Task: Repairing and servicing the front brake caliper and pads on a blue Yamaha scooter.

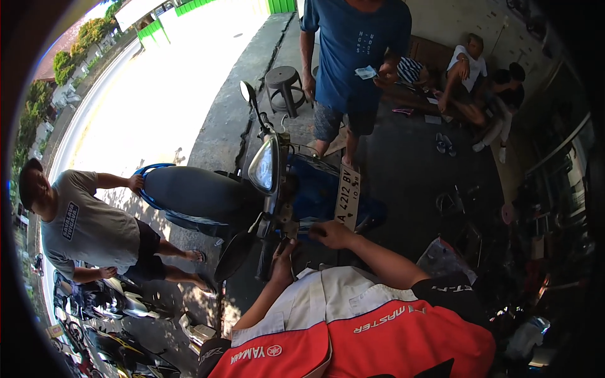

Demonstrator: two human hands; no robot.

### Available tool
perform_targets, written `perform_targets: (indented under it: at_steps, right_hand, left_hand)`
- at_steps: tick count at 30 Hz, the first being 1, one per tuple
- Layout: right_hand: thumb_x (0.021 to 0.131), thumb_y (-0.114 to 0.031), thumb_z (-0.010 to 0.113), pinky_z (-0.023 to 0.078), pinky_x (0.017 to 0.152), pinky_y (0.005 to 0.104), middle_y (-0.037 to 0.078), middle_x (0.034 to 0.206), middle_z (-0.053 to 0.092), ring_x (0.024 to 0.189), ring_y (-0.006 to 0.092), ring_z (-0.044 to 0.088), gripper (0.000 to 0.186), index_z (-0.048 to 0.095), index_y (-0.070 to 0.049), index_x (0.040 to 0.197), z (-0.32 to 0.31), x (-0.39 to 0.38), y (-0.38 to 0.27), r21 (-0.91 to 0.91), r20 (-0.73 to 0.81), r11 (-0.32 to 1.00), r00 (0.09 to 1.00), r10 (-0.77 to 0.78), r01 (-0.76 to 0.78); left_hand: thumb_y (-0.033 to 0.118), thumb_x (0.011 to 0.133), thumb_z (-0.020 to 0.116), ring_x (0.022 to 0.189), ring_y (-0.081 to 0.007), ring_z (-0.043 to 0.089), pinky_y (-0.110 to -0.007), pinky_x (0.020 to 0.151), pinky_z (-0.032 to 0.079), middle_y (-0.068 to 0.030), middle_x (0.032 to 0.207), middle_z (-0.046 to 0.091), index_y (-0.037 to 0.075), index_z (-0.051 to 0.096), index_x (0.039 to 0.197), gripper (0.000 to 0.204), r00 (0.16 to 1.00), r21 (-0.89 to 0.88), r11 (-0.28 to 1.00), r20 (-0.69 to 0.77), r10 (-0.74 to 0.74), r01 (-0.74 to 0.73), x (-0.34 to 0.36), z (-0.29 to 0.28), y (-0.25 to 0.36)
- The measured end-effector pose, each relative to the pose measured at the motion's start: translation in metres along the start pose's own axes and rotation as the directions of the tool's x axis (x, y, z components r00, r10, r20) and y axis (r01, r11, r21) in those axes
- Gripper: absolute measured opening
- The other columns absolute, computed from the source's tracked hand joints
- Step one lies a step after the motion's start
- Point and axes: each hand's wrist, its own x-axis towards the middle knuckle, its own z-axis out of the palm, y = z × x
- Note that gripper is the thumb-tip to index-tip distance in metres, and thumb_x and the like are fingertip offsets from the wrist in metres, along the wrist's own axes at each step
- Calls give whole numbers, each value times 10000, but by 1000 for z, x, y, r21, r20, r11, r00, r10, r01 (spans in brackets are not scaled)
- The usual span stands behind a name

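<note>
A blue motorbike (302,183) with a dark seat stands across in front of me, its headlight (263,165) and handlebar at the middle of the view. My left hand (282,263) is at the handlebar, right beside the black rubber grip (265,259). Its fingers are bent and closed, and what they hold is too small to tell. On the other side, my right hand (334,235) reaches in next to the number plate (348,198). Its fingertips are curled together in a pinch near the handlebar's middle; anything between them is hidden.
A person in a blue shirt (356,50) stands beyond the bike holding a banknote (365,72). Another, in a grey shirt (94,220), grips the bike's rear rail (145,183). A plastic stool (283,88), a mirror (234,255) and parked motorbikes (120,299) surround the work area; people sit far right.
</note>
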Motion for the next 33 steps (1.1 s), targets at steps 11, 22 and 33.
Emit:
perform_targets:
  at_steps: [11,22,33]
  right_hand:
    - [989,-371,633,542,810,433,170,1034,741,953,346,722,339,701,-77,1145,69,-16,23,89,-204,979,958,200,-185]
    - [997,-283,622,512,981,382,198,1207,709,1124,306,690,447,599,-102,1405,-8,14,14,113,-202,957,937,285,-267]
    - [900,-144,529,443,1132,438,218,1534,480,1343,395,552,763,291,-174,1624,-273,250,69,-534,-348,565,772,531,-629]
  left_hand:
    - [251,1006,659,1025,-204,696,-354,898,586,-66,1169,695,66,649,1254,309,997,61,995,7,73,-73,21,-10,-19]
    - [258,981,682,1022,-186,692,-342,888,583,-64,1131,690,70,636,1266,344,998,1,998,-7,70,-70,3,-3,-8]
    - [214,972,708,1012,-179,704,-321,865,581,-49,1124,718,79,659,1281,341,991,81,992,-89,101,-94,4,7,-7]
